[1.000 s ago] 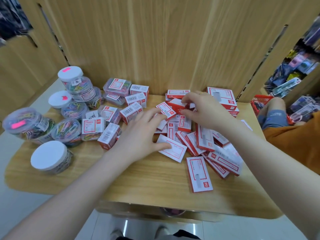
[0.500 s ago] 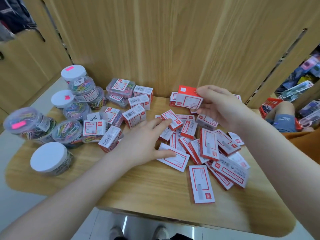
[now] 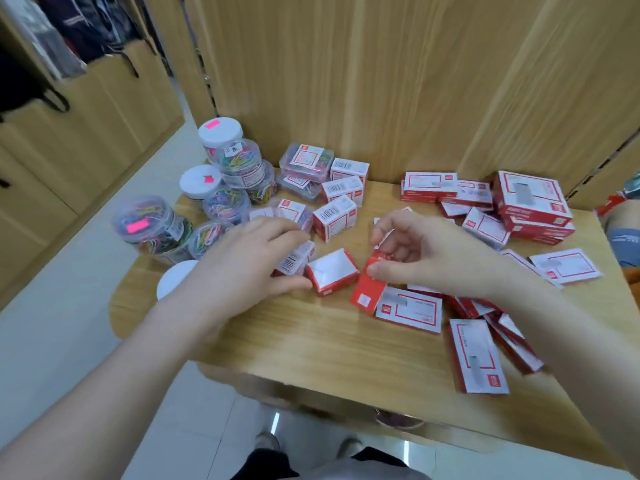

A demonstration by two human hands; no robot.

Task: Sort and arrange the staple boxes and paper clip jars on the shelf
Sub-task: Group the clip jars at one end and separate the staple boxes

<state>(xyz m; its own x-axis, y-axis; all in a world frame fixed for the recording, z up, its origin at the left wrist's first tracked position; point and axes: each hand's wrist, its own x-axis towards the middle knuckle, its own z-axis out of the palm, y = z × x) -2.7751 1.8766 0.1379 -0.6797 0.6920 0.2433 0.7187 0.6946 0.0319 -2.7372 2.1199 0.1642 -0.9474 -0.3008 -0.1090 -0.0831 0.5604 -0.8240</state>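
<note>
On the wooden shelf [image 3: 311, 344], flat red-and-white staple boxes [image 3: 408, 308] lie scattered on the right, and some are stacked at the back [image 3: 429, 187]. Small staple boxes [image 3: 334, 216] sit in the middle. Paper clip jars [image 3: 239, 164] with white lids cluster at the left. My left hand [image 3: 249, 261] is curled over a small barcode box [image 3: 294, 261], its thumb against a second small box [image 3: 332, 275]. My right hand [image 3: 426, 254] pinches a tilted red staple box [image 3: 367, 289] between thumb and fingers.
A wooden panel wall [image 3: 381, 81] rises right behind the shelf. Clear plastic clip cases [image 3: 306, 161] sit at the back left. A larger stack of boxes [image 3: 530, 199] stands at the back right. Another person's knee [image 3: 623, 233] shows at the right edge. The floor lies below the front edge.
My right hand came back from the rear stack to the middle and took up a red box. My left hand slid left onto the small boxes.
</note>
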